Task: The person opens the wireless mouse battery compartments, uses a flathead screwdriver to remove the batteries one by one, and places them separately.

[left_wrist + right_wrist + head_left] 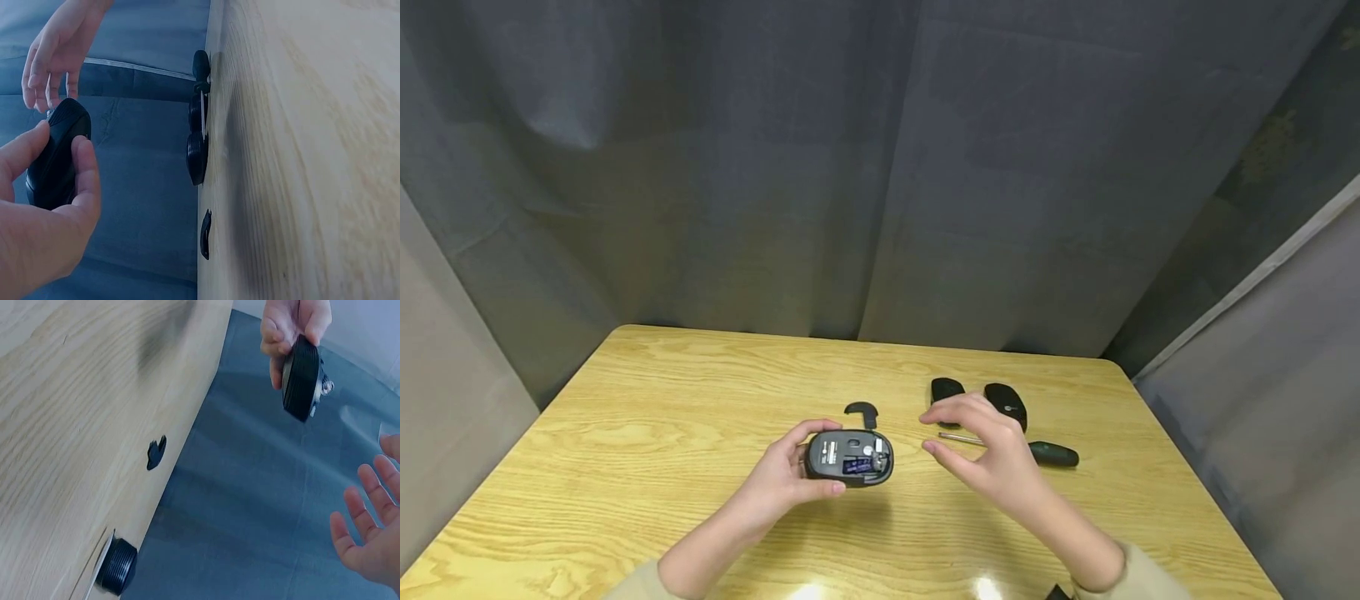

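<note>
My left hand (781, 477) grips a black computer mouse (831, 451) between thumb and fingers, above the table. Its underside faces the head camera, with the battery compartment uncovered and a dark blue battery (857, 467) inside. Something small and shiny (50, 114) juts from the mouse's underside; its kind cannot be made out. To the right of the mouse and apart from it, my right hand (1003, 458) has thumb and fingers spread, holding nothing. A curved black cover piece (868, 410) lies on the table just beyond the mouse.
Behind my right hand lie two black, rounded mouse-like pieces (947, 388) (1009, 403), partly covered by the hand. A screwdriver (1054, 454) with a dark green handle lies nearby. The wooden table (715, 375) ends at a grey curtain (760, 208).
</note>
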A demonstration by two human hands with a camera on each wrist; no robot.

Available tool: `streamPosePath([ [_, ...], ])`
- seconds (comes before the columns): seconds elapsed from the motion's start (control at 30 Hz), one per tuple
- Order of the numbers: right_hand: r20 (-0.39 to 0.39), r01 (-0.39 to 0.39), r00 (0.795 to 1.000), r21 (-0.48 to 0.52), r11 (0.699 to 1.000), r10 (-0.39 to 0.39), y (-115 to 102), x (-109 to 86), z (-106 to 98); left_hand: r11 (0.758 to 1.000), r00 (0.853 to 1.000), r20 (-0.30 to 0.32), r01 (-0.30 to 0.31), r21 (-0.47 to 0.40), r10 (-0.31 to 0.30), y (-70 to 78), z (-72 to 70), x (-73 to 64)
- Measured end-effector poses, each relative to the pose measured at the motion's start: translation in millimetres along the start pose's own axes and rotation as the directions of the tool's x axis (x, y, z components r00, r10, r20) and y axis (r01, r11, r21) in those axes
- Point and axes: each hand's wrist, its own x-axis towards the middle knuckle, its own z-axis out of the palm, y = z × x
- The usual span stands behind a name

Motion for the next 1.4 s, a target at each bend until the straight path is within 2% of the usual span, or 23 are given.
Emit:
streamPosePath([
  [0.23,0.079,-0.061,0.995,0.031,0.998,0.058,-5.2,0.1,11.2,1.0,1.0,0.011,-0.007,0.005,0.007,1.4,3.0,0.3],
  [0.53,0.182,-0.139,0.975,0.032,0.99,0.131,-8.2,-6.3,24.0,0.998,1.0,0.009,-0.011,0.057,0.01,6.7,7.5,-1.9],
  [0.97,0.194,-0.155,0.968,-0.044,0.987,0.16,-8.7,-12.8,39.7,0.998,1.0,0.01,-0.001,0.069,0.0,5.0,7.5,-0.8],
  [1.4,0.191,-0.102,0.976,-0.011,0.995,0.102,-7.5,-12.0,43.8,0.996,1.0,0.01,-0.01,0.091,0.009,6.3,7.8,-2.2],
])
